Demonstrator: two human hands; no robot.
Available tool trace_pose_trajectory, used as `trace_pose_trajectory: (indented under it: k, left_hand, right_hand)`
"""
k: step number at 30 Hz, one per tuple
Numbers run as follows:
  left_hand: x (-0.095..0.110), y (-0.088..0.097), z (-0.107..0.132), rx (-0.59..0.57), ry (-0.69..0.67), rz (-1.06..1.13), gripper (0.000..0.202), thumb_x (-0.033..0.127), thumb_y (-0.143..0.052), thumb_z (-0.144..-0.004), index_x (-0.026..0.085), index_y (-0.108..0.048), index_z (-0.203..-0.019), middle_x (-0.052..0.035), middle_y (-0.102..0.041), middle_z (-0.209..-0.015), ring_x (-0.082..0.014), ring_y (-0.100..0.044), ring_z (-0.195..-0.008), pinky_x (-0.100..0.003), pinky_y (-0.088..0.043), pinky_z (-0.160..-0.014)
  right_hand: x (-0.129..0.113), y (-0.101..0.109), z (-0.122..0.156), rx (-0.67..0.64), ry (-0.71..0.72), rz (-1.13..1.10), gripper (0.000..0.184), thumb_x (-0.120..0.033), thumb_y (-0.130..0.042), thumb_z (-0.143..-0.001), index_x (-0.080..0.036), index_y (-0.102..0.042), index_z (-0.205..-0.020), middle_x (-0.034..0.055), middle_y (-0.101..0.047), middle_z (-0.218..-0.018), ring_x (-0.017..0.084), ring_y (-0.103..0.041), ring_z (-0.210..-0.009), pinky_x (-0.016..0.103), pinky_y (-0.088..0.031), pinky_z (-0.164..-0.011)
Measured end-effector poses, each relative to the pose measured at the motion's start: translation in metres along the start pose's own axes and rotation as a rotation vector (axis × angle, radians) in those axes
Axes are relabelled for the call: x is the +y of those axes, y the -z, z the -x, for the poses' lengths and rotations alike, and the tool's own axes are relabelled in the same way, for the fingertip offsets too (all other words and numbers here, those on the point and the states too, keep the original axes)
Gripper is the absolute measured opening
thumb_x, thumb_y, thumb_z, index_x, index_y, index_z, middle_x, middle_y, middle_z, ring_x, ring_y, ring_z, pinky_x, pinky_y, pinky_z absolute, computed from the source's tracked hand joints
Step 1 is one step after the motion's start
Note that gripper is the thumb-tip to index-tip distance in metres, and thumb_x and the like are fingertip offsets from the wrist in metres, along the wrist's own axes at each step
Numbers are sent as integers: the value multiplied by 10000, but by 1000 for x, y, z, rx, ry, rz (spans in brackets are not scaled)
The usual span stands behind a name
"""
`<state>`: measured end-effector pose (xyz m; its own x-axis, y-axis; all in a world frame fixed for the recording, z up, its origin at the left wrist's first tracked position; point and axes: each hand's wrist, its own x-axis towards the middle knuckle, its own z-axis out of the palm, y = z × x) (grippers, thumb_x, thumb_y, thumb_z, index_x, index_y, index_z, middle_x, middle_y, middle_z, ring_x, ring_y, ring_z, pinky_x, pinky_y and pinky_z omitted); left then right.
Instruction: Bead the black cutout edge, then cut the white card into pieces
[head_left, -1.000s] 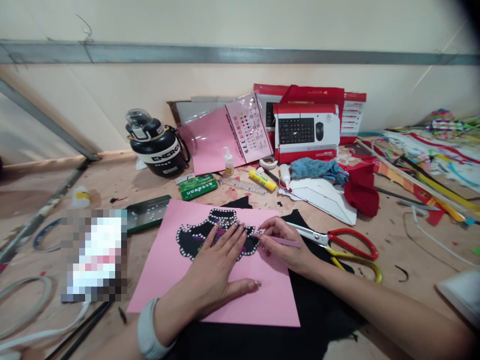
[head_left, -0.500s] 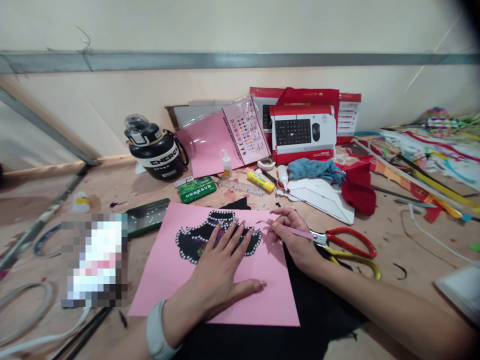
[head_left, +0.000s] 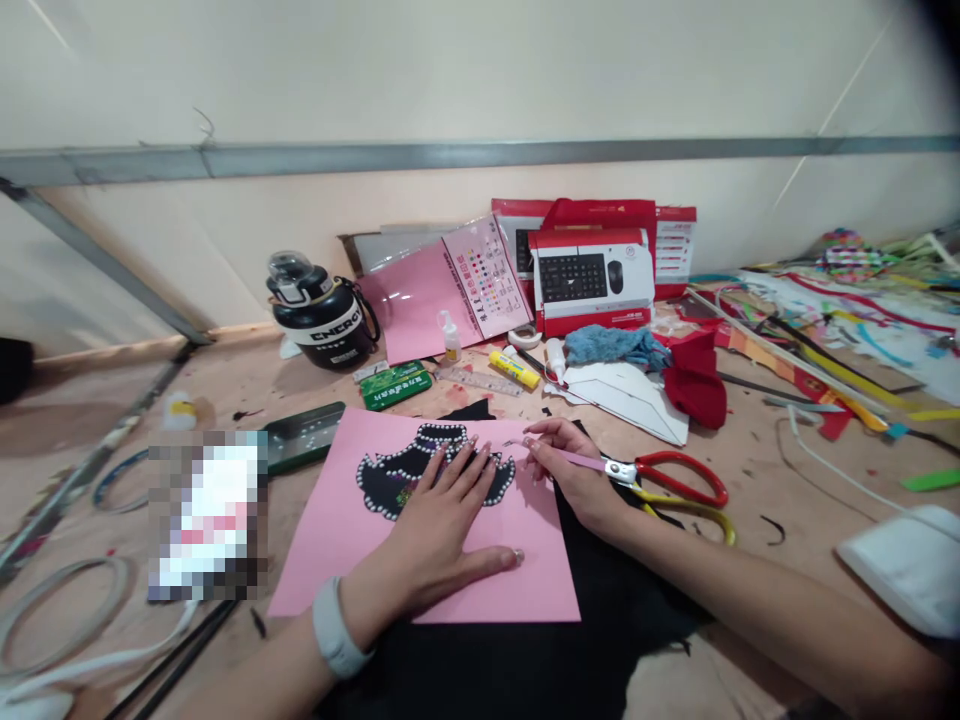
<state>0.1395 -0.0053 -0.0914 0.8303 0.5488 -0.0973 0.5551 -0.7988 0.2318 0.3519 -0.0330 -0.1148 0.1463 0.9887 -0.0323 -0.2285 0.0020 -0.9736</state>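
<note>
Head view: right hand [head_left: 576, 484], clamped on a pink tool [head_left: 586, 460], has drawn off the black beaded cutout [head_left: 383, 487] mid-frame, apparently pausing edge work; left hand [head_left: 441, 528], fingers apart, rests on it.

Your left hand [head_left: 442, 530] hides the lower middle of the black cutout [head_left: 384, 487], and your right hand [head_left: 576, 478] covers the blades of the scissors [head_left: 681, 472]. Whether the bent tip of your pink tool [head_left: 581, 459] carries anything is too small to tell. The bright object [head_left: 214, 520] on your left is blurred into blocks. The bottom edge cuts off your black cloth [head_left: 487, 675]; the right edge clips the white object [head_left: 907, 572] beside you.
</note>
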Motion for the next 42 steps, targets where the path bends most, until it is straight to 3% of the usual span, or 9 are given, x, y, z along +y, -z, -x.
trace_pose_trajectory:
  k: [5,11,16,23,27,30,34,38,42]
  left_hand:
    - [-3,12,3,12,13,9,912,732,-329,-857,155,-111,-1529,-103,-119,-1589,-315,-76,-1468,-509,-48,-1178]
    - [-2,8,-6,73,28,-32,946,765,-295,-839,124,-163,-1522,-135,-131,-1584,-306,-74,-1469,-487,-25,-1179]
    - [2,-2,-8,62,6,31,951,788,-269,-825,141,-192,-1517,-137,-173,-1577,-280,-88,-1470,-456,18,-1180]
    - [4,-6,-6,40,30,97,1023,822,-271,-789,114,-153,-1519,-164,-163,-1575,-277,-44,-1474,-470,60,-1170]
    - [11,8,-3,98,37,90,1020,815,-287,-793,138,-87,-1528,-160,-101,-1586,-295,10,-1470,-519,33,-1167]
    - [7,26,13,214,130,59,969,779,-311,-824,162,-67,-1531,-143,-58,-1595,-301,10,-1469,-535,-30,-1172]
    - [-34,39,57,449,366,35,901,681,-387,-873,137,-89,-1525,-170,-97,-1593,-321,-74,-1467,-516,-152,-1169]
    - [-77,36,104,574,587,108,745,596,-408,-898,80,-346,-1433,-224,-393,-1472,-365,-347,-1371,-521,-294,-1107]
    - [-79,32,130,620,639,200,577,525,-456,-880,117,-525,-1282,-174,-597,-1240,-319,-560,-1143,-457,-450,-961]
  right_hand:
    - [-22,4,9,-21,31,41,167,-330,-672,-843,-194,-617,-925,-23,-626,-747,84,-568,-571,197,-445,-536]
    - [-41,25,24,53,109,109,158,-332,-670,-843,-193,-611,-893,-26,-620,-743,82,-553,-539,194,-444,-510]
    - [-44,38,47,96,-90,260,339,-502,-513,-918,-203,-544,-1074,-8,-665,-641,117,-561,-411,208,-409,-407]
    - [-33,39,82,-103,-135,634,413,-582,-422,-926,-207,-562,-1026,-4,-653,-705,143,-613,-472,254,-462,-480]
    - [-23,28,89,-207,-116,737,335,-552,-471,-913,-229,-554,-879,-5,-650,-735,149,-597,-489,276,-443,-508]
    - [-22,19,91,-200,-99,719,290,-524,-526,-893,-240,-529,-831,-20,-611,-677,157,-564,-489,281,-412,-496]
    - [-19,16,88,-174,-38,691,235,-467,-593,-868,-242,-526,-853,-4,-597,-721,188,-572,-623,301,-440,-574]
    - [-8,19,82,-171,18,657,200,-402,-615,-862,-244,-525,-944,28,-617,-892,214,-590,-791,333,-471,-707]
    - [0,21,79,-192,25,589,189,-394,-582,-883,-245,-517,-979,38,-608,-938,227,-600,-882,352,-474,-787]
